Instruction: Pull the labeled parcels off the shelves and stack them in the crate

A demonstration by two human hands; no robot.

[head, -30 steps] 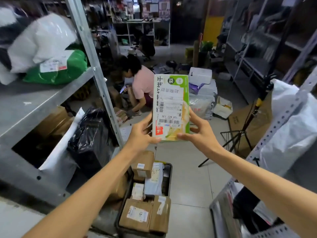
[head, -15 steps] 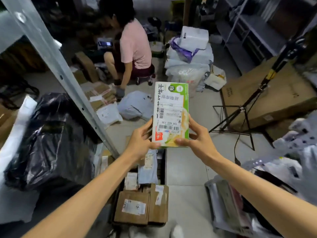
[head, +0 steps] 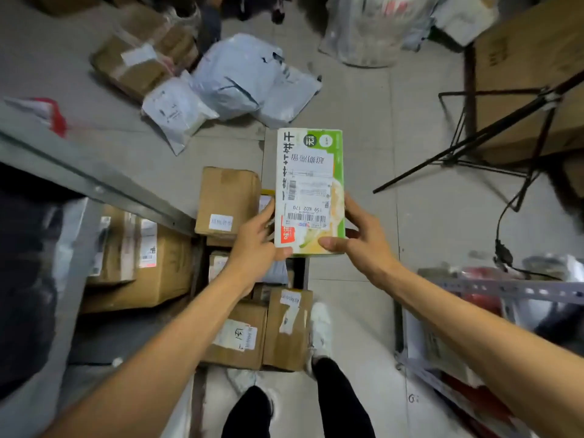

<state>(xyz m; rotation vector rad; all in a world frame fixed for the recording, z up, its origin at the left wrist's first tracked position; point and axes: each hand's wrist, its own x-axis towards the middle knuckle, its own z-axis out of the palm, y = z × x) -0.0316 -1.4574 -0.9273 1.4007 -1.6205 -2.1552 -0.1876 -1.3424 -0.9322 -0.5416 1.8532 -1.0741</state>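
A flat white and green box (head: 309,172) with a shipping label and barcodes is held face up over the crate. My left hand (head: 257,245) grips its lower left edge and my right hand (head: 357,240) grips its lower right edge. Below them the dark crate (head: 300,273) sits on the floor, only a strip of its rim visible, holding several taped cardboard parcels (head: 229,200) with white labels. More brown parcels (head: 286,330) lie at the crate's near end.
A grey metal shelf rail (head: 94,181) crosses at left, with cardboard boxes (head: 151,263) under it. Grey poly mailers (head: 240,80) lie on the tiled floor ahead. A black tripod (head: 493,137) and large carton stand at right. My shoe (head: 319,330) is beside the crate.
The view has tilted down from the aisle to the floor and crate. The box stays in both hands and now hangs lower, above the crate's parcels.
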